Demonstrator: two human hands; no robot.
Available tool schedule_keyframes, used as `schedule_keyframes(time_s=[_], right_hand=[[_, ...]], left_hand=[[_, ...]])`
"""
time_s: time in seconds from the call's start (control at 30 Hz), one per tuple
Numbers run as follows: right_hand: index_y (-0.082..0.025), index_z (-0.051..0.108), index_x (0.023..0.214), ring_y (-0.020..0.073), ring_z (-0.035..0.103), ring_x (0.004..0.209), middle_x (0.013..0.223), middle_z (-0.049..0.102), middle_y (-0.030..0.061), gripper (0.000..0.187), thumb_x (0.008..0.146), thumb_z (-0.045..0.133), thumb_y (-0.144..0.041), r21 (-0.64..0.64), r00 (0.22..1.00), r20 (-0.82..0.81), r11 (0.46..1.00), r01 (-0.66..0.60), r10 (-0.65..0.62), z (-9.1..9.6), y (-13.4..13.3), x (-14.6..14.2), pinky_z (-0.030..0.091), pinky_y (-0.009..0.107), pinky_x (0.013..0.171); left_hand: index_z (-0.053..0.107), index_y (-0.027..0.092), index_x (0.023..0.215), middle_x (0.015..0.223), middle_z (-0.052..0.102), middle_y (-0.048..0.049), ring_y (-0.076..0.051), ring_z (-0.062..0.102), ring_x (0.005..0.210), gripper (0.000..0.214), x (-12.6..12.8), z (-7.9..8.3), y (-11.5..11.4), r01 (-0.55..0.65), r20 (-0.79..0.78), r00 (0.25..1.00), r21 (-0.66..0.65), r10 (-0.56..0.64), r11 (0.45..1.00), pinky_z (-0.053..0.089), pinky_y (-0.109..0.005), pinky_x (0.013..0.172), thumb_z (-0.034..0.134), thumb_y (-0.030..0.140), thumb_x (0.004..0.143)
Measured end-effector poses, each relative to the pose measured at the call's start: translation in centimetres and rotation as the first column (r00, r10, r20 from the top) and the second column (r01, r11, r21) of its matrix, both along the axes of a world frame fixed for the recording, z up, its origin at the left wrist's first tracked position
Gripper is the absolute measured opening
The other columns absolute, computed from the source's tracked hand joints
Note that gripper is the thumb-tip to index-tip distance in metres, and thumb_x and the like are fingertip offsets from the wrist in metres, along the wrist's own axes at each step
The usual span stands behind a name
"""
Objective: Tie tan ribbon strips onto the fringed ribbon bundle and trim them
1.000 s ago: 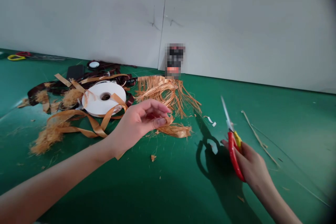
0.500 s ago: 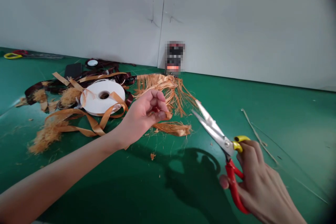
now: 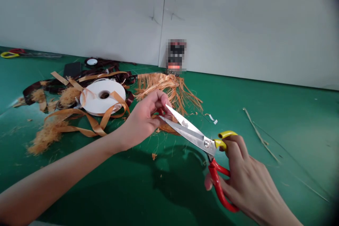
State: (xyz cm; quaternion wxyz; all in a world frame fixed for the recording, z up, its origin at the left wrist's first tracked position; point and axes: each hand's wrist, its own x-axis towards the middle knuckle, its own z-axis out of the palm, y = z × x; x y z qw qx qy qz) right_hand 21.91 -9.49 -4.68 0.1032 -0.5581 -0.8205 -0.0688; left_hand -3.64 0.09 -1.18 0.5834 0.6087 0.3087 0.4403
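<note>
The left hand (image 3: 144, 120) pinches a frayed orange ribbon (image 3: 171, 130) just above the green table (image 3: 265, 88). The right hand (image 3: 243, 180) grips red-and-yellow scissors (image 3: 196, 136), blades parted at the ribbon. A white spool (image 3: 102, 97) lies behind. The box (image 3: 176, 56) by the wall may carry a label, but it is too blurred to read.

We see a green table (image 3: 265, 91) running back to a pale wall. At its left a white spool (image 3: 102, 97) lies flat, with orange ribbon (image 3: 87, 123) looping over it and out across the green. Dark ribbon (image 3: 53, 86) tangles behind the spool, and frayed tufts (image 3: 45, 136) sit at the left of the heap. Just right of the spool lies a mound of orange fringe (image 3: 169, 88). A dark slab (image 3: 72, 69) and a white disc (image 3: 91, 62) rest near the wall, and far scissors (image 3: 10, 53) lie at the left edge. Thin strips (image 3: 258, 134) lie well apart on the right, with a white scrap (image 3: 213, 119) between them and the fringe.
</note>
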Motion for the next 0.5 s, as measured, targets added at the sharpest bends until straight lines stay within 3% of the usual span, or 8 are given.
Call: schedule_keyframes(time_s=[0.17,0.5], right_hand=[[-0.021,0.037,0.090,0.0090,0.047,0.039,0.090,0.052,0.0075,0.042,0.088,0.045,-0.063,-0.003,1.000,0.011,1.000,-0.010,0.010,0.14,0.18,-0.26,0.040,0.026,0.032],[-0.024,0.033,0.086,0.0074,0.042,0.036,0.083,0.049,0.0046,0.024,0.098,0.031,-0.044,0.056,0.998,-0.022,0.997,-0.059,0.060,0.44,0.61,-0.95,0.038,0.022,0.030]], left_hand=[[0.039,0.024,0.076,0.076,0.050,0.0039,-0.010,0.052,0.062,0.033,0.01,0.06,0.03,0.004,-0.001,1.000,0.025,-0.004,1.000,0.045,-0.025,0.055,0.053,-0.005,0.067],[0.037,0.024,0.076,0.076,0.056,0.0048,-0.010,0.053,0.066,0.037,-0.17,0.10,0.03,0.043,0.018,0.999,0.022,-0.043,0.999,0.042,-0.024,0.055,0.046,-0.009,0.063]])
